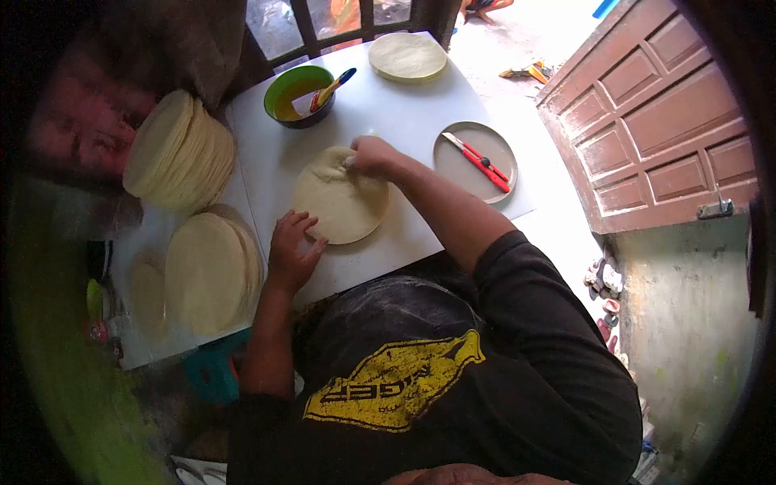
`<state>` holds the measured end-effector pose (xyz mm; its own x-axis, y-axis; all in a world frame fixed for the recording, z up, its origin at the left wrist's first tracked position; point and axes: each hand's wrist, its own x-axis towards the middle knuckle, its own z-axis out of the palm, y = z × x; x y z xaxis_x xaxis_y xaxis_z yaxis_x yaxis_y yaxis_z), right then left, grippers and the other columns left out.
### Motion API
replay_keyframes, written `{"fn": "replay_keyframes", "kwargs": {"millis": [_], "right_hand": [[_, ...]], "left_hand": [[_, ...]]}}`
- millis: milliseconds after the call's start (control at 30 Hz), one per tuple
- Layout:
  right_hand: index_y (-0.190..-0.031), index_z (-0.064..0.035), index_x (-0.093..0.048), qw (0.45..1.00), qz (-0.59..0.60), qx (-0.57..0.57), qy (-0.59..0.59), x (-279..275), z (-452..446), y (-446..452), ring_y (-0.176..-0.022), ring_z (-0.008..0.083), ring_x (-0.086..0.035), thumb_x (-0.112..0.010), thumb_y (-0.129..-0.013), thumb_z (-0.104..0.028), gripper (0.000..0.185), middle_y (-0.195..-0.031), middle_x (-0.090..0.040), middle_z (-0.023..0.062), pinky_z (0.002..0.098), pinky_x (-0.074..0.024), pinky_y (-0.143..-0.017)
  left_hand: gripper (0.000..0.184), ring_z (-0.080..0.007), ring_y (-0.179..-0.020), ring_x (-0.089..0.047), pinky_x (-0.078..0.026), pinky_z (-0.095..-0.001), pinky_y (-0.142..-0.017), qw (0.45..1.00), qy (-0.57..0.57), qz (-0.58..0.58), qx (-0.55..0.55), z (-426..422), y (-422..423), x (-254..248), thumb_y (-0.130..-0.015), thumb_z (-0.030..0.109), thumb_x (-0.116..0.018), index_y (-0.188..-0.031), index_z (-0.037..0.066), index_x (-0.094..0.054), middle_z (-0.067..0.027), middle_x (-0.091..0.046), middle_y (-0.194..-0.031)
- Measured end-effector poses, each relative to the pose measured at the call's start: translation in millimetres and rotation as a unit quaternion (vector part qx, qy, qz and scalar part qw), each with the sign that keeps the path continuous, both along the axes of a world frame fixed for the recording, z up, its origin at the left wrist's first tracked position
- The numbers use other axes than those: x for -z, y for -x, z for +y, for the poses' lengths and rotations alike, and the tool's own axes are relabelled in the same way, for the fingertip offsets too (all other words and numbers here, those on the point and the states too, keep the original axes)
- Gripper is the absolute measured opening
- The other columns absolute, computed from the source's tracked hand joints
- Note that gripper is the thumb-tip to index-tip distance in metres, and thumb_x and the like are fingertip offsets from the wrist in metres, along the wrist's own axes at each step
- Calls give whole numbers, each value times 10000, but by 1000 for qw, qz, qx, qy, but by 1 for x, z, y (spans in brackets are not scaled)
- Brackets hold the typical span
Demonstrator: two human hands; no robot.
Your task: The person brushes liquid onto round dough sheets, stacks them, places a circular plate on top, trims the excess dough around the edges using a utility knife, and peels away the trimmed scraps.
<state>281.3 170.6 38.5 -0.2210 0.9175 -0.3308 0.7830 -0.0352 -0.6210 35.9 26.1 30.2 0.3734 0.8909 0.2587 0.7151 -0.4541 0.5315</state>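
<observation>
A round, flat sheet of dough (pixel 343 206) lies on the white table in front of me. My right hand (pixel 372 156) is closed on its far right edge, where the dough is bunched and wrinkled. The fingertips of that hand are partly hidden. At the near left edge of the sheet rests my left hand (pixel 293 246), fingers apart and tips touching the rim. Beyond the sheet stands a green bowl (pixel 277 90) with yellowish liquid and a brush (pixel 333 87) leaning in it.
Tall stacks of dough rounds (pixel 166 153) and a lower stack (pixel 208 271) stand at the left. Another round stack (pixel 408 56) sits at the far edge. A plate (pixel 453 168) at the right holds red-handled cutters (pixel 485 166). A brown door (pixel 655 121) stands open beyond.
</observation>
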Motion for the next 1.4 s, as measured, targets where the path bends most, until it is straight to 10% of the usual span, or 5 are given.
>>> {"fn": "replay_keyframes", "kwargs": {"millis": [267, 367, 467, 733, 1400], "right_hand": [[-1069, -3, -619, 984, 119, -45, -122, -99, -62, 9, -926, 352, -666, -699, -846, -225, 325, -980, -682, 213, 420, -509, -821], [-1068, -6, -611, 978, 132, -71, -147, -149, -80, 3, -913, 347, -672, -700, -847, -215, 317, -975, -682, 212, 409, -513, -817], [-1070, -7, -609, 970, 135, -47, -198, -178, -77, -19, -897, 331, -676, -694, -853, -203, 304, -959, -680, 210, 405, -515, -814], [-1054, 32, -638, 977, 172, 93, -87, -164, 14, -153, -820, 212, -654, -695, -857, -213, 320, -923, -676, 146, 353, -523, -758], [-1034, -17, -684, 979, 92, 181, -18, 1, 296, -244, -806, 197, -637, -689, -897, -279, 296, -879, -691, 99, 369, -503, -743]], "left_hand": [[399, -304, -1198, -534, -424, -405, -1026, 960, 58, -194, -191, 7, 8, 26, -863, 181, -697, -1218, 45, -578, -127, -590, -1228], [456, -259, -1168, -541, -431, -376, -1011, 802, 101, -543, -228, 30, -18, 22, -968, 270, -587, -1333, 24, -467, -87, -566, -1240], [495, -219, -1164, -547, -438, -373, -1020, 553, 336, -743, 171, 65, -17, 57, -1033, 356, -435, -1400, 27, -382, -80, -545, -1265], [441, -250, -1137, -586, -502, -415, -968, 667, 398, -630, 15, 82, -156, -61, -941, 113, -600, -1335, 8, -432, -126, -572, -1253], [293, -170, -843, -655, -509, -298, -781, 809, 246, -474, -245, 342, -265, -4, -897, 139, -670, -1134, -30, -635, -120, -703, -998]]}}
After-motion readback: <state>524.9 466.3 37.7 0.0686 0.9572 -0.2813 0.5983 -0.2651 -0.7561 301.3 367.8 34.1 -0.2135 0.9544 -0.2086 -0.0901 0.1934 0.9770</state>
